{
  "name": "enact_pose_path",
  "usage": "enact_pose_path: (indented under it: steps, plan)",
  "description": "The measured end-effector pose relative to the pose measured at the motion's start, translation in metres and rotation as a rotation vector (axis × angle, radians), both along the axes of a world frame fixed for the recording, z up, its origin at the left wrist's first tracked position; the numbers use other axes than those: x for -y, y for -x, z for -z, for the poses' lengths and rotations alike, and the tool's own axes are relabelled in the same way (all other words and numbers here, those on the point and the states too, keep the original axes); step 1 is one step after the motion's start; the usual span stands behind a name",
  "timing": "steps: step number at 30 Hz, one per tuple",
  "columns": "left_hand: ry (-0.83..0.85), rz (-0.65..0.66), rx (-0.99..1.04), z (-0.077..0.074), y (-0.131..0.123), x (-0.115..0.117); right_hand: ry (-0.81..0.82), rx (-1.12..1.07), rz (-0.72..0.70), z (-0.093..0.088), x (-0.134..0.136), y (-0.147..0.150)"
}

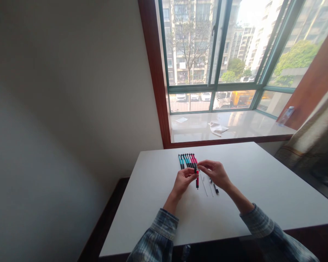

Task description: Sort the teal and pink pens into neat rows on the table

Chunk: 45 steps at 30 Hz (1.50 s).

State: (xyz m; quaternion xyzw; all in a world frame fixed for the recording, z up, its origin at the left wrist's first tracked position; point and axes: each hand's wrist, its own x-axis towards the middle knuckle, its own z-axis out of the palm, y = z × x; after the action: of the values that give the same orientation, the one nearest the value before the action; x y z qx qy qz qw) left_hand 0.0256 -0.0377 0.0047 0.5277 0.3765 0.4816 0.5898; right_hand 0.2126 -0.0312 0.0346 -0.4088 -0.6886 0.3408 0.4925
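Observation:
My left hand [181,182] is closed round a red and black pen [197,179], which points down toward me with its lower end showing below the fingers. My right hand [215,173] is pinched close by the pen's upper end; whatever lies between those fingertips is too small to make out. Just beyond both hands, several pens [186,160] lie side by side in a row, teal ones at the left and red ones at the right. Thin white pen refills [204,186] and a black pen part [215,188] lie on the table below my right hand.
The white table [147,203] stands against a wall [98,109] on the left. Behind it, the window sill [191,134] carries a crumpled white cloth [218,128], a paper [182,120] and a clear bottle [286,115]. A curtain [303,134] hangs at the right.

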Motion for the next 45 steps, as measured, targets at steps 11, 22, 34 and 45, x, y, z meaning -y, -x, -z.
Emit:
enact_pose_path:
  steps: [11, 22, 34, 45]
  plan:
    - [0.001, -0.053, -0.003, -0.002, -0.001, 0.000, -0.015, 0.107, 0.053, 0.010, 0.006, -0.010]
    - [-0.008, -0.271, 0.067, 0.003, 0.002, -0.005, -0.033, 0.342, 0.216, 0.032, 0.030, -0.039]
    - [-0.020, -0.287, 0.016, 0.003, 0.004, -0.006, -0.123, 0.449, 0.152, 0.044, 0.075, -0.029]
    - [-0.036, -0.457, 0.065, 0.008, 0.008, -0.010, -0.209, 0.663, -0.031, 0.031, 0.025, -0.004]
